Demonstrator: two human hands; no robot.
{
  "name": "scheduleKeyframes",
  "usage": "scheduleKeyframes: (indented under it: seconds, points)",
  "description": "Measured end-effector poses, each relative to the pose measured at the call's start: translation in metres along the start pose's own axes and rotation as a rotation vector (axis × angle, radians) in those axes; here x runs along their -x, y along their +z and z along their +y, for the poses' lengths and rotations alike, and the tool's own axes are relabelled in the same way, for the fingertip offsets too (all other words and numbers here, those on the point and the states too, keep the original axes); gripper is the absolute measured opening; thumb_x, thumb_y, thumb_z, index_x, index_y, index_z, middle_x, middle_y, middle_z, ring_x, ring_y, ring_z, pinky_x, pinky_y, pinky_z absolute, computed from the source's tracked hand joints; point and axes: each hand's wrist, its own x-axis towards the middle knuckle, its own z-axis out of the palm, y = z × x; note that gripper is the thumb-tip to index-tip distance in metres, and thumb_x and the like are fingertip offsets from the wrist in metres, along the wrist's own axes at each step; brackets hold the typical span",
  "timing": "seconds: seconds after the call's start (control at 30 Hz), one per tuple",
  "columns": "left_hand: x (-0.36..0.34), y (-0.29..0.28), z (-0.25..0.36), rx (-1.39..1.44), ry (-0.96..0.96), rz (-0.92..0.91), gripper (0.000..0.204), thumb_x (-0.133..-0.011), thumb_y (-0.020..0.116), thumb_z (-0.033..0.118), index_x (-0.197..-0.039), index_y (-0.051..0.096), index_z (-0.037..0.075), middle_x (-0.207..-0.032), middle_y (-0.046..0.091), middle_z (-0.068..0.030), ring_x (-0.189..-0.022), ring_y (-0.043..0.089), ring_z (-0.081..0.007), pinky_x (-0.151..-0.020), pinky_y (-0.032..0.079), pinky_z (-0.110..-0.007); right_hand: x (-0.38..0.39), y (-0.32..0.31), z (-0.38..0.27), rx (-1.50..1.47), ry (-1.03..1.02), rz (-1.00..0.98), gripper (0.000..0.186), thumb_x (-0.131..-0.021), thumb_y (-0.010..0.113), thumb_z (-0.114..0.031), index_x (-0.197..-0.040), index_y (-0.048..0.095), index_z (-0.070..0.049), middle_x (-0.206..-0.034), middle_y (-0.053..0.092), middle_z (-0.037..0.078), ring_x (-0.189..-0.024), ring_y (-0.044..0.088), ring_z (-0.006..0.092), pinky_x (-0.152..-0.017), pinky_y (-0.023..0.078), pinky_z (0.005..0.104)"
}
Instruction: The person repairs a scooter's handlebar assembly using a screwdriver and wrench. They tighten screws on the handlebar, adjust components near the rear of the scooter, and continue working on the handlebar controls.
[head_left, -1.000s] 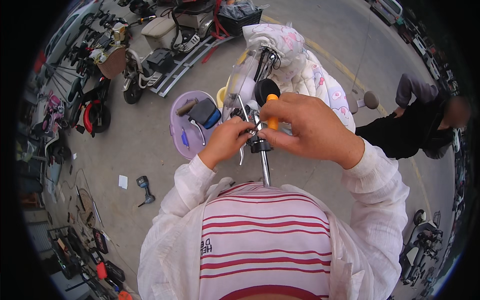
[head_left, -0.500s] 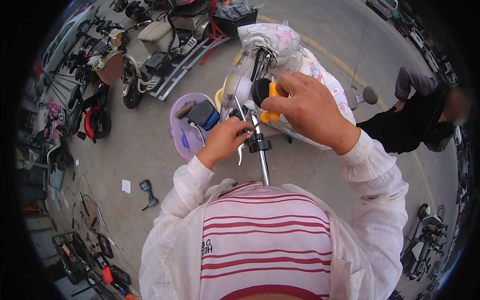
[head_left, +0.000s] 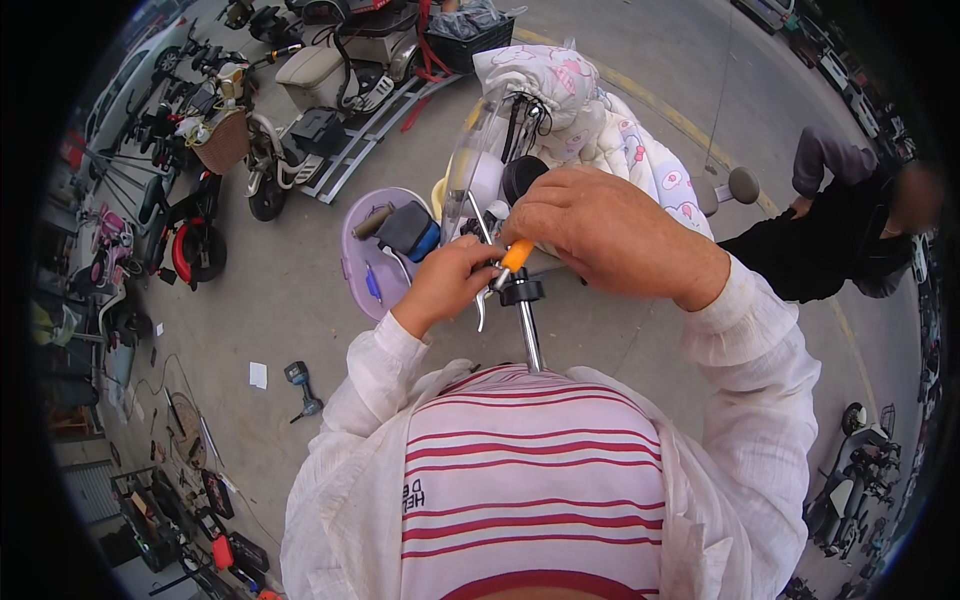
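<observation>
A bare metal handlebar tube (head_left: 530,335) with a black collar (head_left: 521,292) runs toward my chest. Around the orange handle of a screwdriver (head_left: 517,255), my right hand (head_left: 620,235) is closed from above, with the tool tilted down toward the lever mount. My left hand (head_left: 445,280) pinches at that same mount, its fingertips by the screwdriver's lower end; what lies between them is too small to make out. Below these fingertips hangs a silver brake lever (head_left: 481,312). Beyond my right hand shows a round black part (head_left: 522,178), partly covered.
A padded white printed cover (head_left: 540,85) drapes the vehicle ahead. To its left stands a lilac tub (head_left: 350,265) holding a blue-and-black tool. A cordless drill (head_left: 302,390) and white paper (head_left: 258,375) lie on the ground. Parked scooters (head_left: 260,165) fill the left; a person (head_left: 830,225) stands at right.
My right hand has come down and turned over the screwdriver, bringing its orange handle lower and closer to my left fingertips. My left hand has stayed nearly still.
</observation>
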Motion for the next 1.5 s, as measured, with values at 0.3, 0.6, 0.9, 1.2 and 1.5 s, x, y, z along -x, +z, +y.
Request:
scheduleKeyframes:
  seconds: [0.3,0.6,0.9,1.2,1.5]
  points:
    - [0.001,-0.004,0.008,-0.013,-0.023,0.03,0.021,-0.08,0.071,0.012,-0.101,0.069,0.013,-0.081,0.06,-0.0073,-0.075,0.06,-0.0266,-0.065,0.047,-0.037,0.007,-0.001,-0.018,-0.35,0.407,0.1,0.026,-0.083,0.067,-0.011,-0.107,0.061,-0.004,-0.096,0.06,0.012,-0.094,0.058,0.0293,-0.07,0.051,0.0365]
    - [-0.001,-0.003,0.005,-0.041,0.023,0.009,0.022,-0.08,0.07,0.013,-0.102,0.069,0.014,-0.082,0.06,-0.0075,-0.076,0.061,-0.0274,-0.065,0.047,-0.037,0.003,-0.014,-0.007,0.187,0.074,-0.109,0.026,-0.078,0.064,-0.003,-0.104,0.063,-0.007,-0.09,0.065,0.014,-0.089,0.063,0.029,-0.074,0.05,0.0377]
    - [-0.001,-0.007,0.008,-0.075,-0.001,0.019,0.021,-0.079,0.071,0.014,-0.1,0.07,0.013,-0.082,0.061,-0.0068,-0.075,0.062,-0.0268,-0.065,0.048,-0.037,0.006,-0.01,-0.02,-0.07,0.455,-0.026,0.024,-0.077,0.067,-0.005,-0.101,0.066,-0.011,-0.086,0.062,0.011,-0.08,0.062,0.0297,-0.067,0.048,0.0384]
    - [-0.004,-0.007,0.014,-0.074,-0.085,0.022,0.022,-0.076,0.074,0.016,-0.098,0.07,0.01,-0.078,0.062,-0.0062,-0.072,0.062,-0.0259,-0.064,0.048,-0.036,0.0,0.0,-0.009,-0.018,0.369,-0.016,0.027,-0.08,0.065,-0.006,-0.107,0.063,-0.008,-0.09,0.063,0.01,-0.085,0.062,0.031,-0.071,0.049,0.0403]
    - [-0.004,-0.005,0.012,-0.093,-0.028,0.056,0.019,-0.076,0.074,0.015,-0.094,0.071,0.01,-0.08,0.064,-0.0069,-0.074,0.063,-0.0257,-0.065,0.049,-0.035,-0.003,-0.004,-0.012,0.134,0.095,0.056,0.016,-0.075,0.065,-0.01,-0.089,0.071,-0.011,-0.091,0.061,0.014,-0.086,0.061,0.0302,-0.074,0.049,0.0373]
